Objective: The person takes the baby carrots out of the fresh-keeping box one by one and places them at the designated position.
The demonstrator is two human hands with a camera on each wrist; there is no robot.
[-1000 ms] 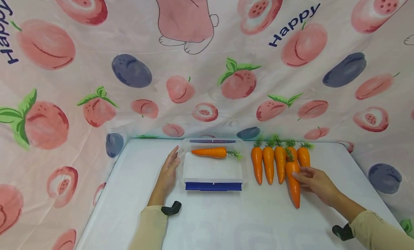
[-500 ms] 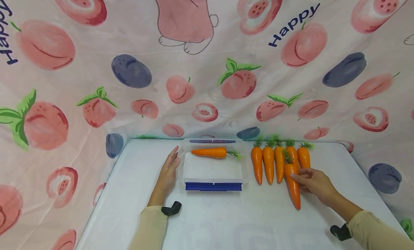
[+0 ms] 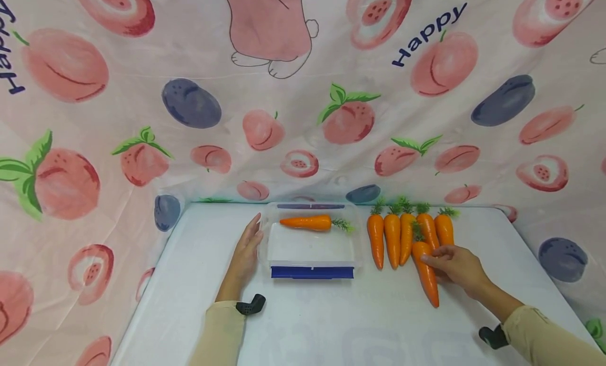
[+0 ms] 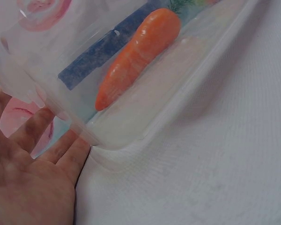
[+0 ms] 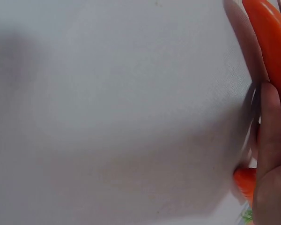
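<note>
Right hand (image 3: 456, 266) pinching a loose carrot (image 3: 424, 271) lying slanted beside the row of carrots (image 3: 402, 234) toward the tabletop's far right edge. Left hand (image 3: 246, 250) resting flat, fingers straight, against the clear container (image 3: 312, 250). Best gripping mid-body, lifting clear of neighbours.

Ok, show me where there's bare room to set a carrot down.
The box is bare in front of its lone carrot. The table is bare between both sleeves and left of the left hand. It's crowded at the carrot row, where the right hand grips one.
</note>
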